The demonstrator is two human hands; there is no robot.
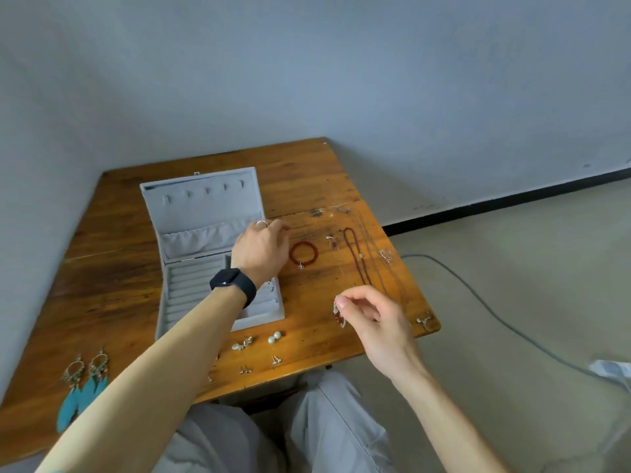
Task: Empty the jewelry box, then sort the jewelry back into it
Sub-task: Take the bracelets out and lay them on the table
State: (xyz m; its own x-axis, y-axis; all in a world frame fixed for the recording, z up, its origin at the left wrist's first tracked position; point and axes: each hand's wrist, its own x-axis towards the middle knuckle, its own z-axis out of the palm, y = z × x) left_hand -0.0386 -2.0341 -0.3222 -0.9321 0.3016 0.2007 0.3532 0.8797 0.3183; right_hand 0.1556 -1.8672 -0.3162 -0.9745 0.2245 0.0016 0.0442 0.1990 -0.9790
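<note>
Wooden table (119,268) bears red bracelet (291,256) just beside left grip (263,247)

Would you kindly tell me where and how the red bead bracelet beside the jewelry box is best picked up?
Pinch its right arc from above: the bracelet lies flat on the table as an open ring, charm nearest you, and the left hand crowds its left side.

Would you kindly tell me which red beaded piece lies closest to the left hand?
The small round red bracelet with a dangling charm, just right of the left hand; the long red necklace lies stretched out farther right.
</note>
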